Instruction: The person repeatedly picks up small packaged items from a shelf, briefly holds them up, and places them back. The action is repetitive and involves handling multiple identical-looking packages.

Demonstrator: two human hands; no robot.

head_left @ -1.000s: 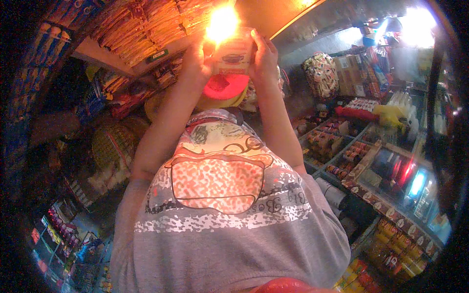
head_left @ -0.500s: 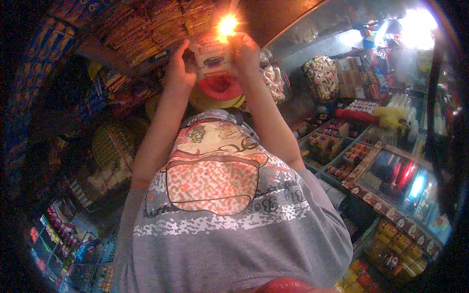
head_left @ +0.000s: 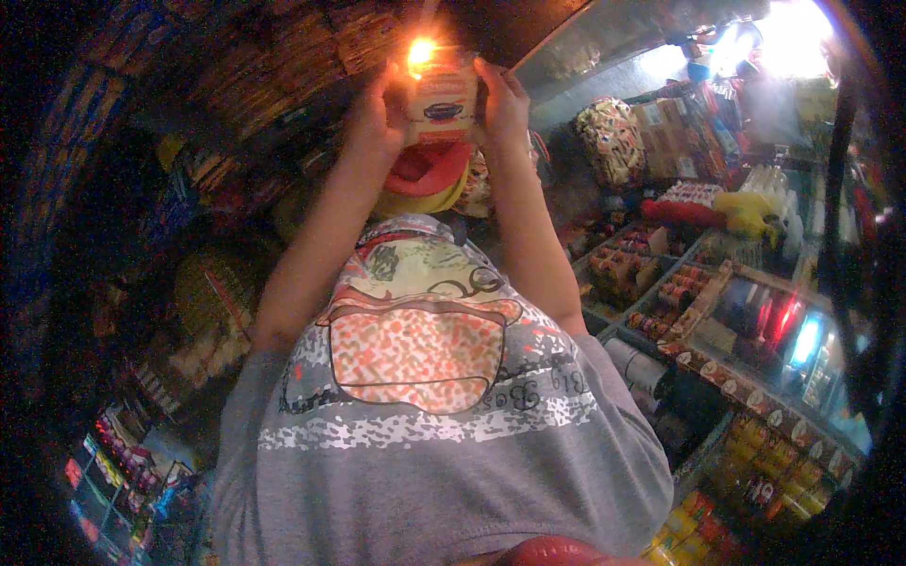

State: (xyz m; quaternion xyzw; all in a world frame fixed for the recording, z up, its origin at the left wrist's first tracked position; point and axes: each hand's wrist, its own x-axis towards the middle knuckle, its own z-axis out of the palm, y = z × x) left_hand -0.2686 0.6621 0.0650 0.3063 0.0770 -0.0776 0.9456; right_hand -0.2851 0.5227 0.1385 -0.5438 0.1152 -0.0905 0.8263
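Note:
A cream-coloured packet (head_left: 444, 99) with a dark cup printed on it is held up in front of me near the top of the view. My left hand (head_left: 379, 118) grips its left side, with the fingers partly in shadow. Closed on its right edge is my right hand (head_left: 504, 106), thumb at the front and fingers behind. A bright lamp (head_left: 421, 55) glares beside the packet's upper left corner. Just below the packet, a red bowl-like thing (head_left: 439, 170) shows above a yellow one (head_left: 425, 202).
Dark shelves of packed goods (head_left: 274, 75) run along the upper left. On the right, a divided counter tray (head_left: 618, 274) holds small goods, near a yellow plastic bundle (head_left: 747, 213) and a brown carton (head_left: 668, 140). Yellow-lidded jars (head_left: 764, 462) stand at the lower right.
Both hands and the packet have shifted right relative to the lamp. My right hand has moved off the packet's upper corner by the lamp and down along its right edge.

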